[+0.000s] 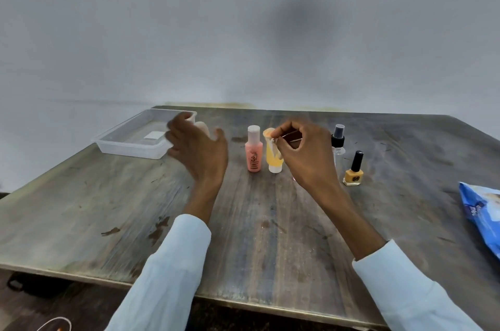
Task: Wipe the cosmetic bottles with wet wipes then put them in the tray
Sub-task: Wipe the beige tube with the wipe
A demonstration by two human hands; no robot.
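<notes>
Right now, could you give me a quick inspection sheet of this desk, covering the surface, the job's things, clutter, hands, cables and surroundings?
Surface: worn wooden table, stained and scratched.
Job's things: clear plastic tray far left; pink bottle, yellow tube, spray bottle and yellow nail polish all standing outside it; blue wet wipes pack at the right edge.
Clutter: nothing seen.
Hands: left hand blurred, fingers loosely spread near the tray, possibly around something pale; right hand pinches a small white wipe against the yellow tube.
Cables: white cord on the floor, bottom left.
Surroundings: plain grey wall.
</notes>
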